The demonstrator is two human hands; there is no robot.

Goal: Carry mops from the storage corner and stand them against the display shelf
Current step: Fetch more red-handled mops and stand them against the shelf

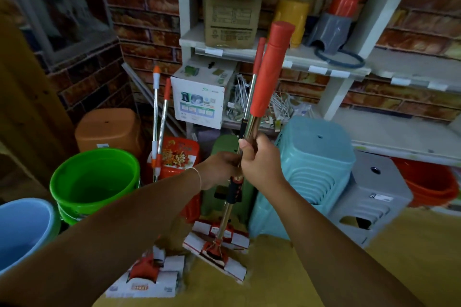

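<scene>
While both hands hold mop poles, the scene runs so, left to right:

Blue bucket: at the left edge, on the floor.
Green bucket: just beside it, in front of an orange stool.
Leaning mops: two poles stand in the corner by the brick wall, behind a flat mop head in card packaging.
Left hand: fingers curled round a steel pole, just below the right hand (how many poles sit in this grip is hard to tell).
Held mops: two red-handled poles, tilted right at the top; one packaged head rests on the floor.
Right hand: fist clamped round the poles.
Teal stool: just right of the hands, with a grey stool beside it.
Shelf: behind, holding a carton.
</scene>
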